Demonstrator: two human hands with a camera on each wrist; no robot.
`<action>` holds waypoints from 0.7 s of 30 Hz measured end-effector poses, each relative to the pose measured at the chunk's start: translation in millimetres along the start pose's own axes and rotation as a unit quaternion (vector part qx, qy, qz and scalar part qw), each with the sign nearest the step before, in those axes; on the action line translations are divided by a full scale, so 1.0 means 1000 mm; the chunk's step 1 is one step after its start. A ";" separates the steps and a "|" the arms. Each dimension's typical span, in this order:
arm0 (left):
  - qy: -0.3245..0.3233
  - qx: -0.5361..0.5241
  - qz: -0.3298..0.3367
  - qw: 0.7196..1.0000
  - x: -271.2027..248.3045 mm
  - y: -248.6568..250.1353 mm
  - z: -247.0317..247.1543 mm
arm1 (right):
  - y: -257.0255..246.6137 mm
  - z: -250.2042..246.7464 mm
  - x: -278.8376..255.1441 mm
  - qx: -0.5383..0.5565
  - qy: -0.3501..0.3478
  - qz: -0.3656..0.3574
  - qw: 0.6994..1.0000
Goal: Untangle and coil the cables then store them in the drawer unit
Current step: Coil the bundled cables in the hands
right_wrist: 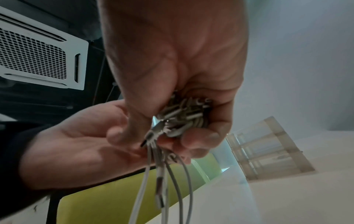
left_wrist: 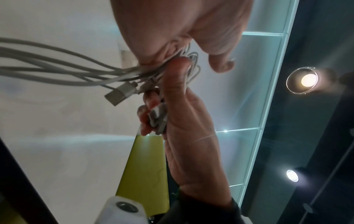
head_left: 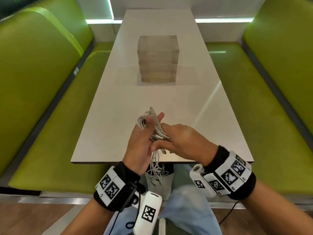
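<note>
A bundle of white cables (head_left: 142, 122) is held over the near end of the white table (head_left: 118, 102). My left hand (head_left: 153, 118) holds it upright, thumb pressed over the loops and fingers straight behind. My right hand (head_left: 161, 141) is curled round the lower part of the bundle (right_wrist: 182, 116). Loose strands (head_left: 155, 165) hang past the table edge toward my lap. In the left wrist view a USB plug (left_wrist: 120, 94) sticks out beside the right hand's fingers (left_wrist: 145, 116). The translucent drawer unit (head_left: 158, 58) stands mid-table with its drawers closed.
Green upholstered benches (head_left: 42, 99) run along both sides of the table. The table's near edge (head_left: 160, 161) lies just under my hands. A ceiling vent (right_wrist: 38, 53) shows in the right wrist view.
</note>
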State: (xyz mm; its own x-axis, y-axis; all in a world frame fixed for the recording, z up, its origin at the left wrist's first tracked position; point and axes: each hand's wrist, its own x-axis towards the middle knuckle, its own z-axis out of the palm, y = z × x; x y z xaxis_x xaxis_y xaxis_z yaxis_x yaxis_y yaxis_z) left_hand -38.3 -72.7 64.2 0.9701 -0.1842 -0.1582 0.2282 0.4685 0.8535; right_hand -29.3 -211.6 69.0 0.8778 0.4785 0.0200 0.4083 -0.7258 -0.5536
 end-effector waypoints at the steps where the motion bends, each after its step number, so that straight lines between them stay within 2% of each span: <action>1: 0.005 0.002 -0.006 1.000 0.001 0.000 0.001 | -0.001 0.002 0.001 0.001 0.002 0.005 1.000; 5: 0.029 -0.012 -0.011 0.999 0.004 0.001 -0.002 | -0.003 0.012 0.008 0.076 0.027 0.043 0.996; 10: 0.024 0.026 -0.004 0.999 0.002 0.003 -0.006 | -0.002 0.019 0.010 0.221 0.001 0.075 0.972; 14: 0.017 0.090 0.009 0.996 0.004 0.006 -0.012 | -0.005 0.021 0.007 0.219 -0.070 0.046 0.972; 17: 0.043 0.075 0.014 0.996 0.005 0.004 -0.017 | -0.010 0.018 0.009 0.177 -0.143 0.017 0.974; 19: 0.041 0.061 0.011 0.997 0.004 0.005 -0.017 | -0.011 0.017 0.007 0.213 -0.168 0.017 0.962; 21: 0.023 0.062 0.002 0.998 0.003 0.006 -0.016 | -0.013 0.017 0.002 0.310 -0.169 0.039 0.935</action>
State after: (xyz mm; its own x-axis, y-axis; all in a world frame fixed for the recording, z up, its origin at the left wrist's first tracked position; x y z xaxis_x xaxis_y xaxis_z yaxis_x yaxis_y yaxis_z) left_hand -33.0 -56.9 61.3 0.9745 -0.1416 -0.1742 0.2145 0.3579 0.9088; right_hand -37.3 -193.3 61.7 0.7268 0.6408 -0.2471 0.0311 -0.3901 -0.9203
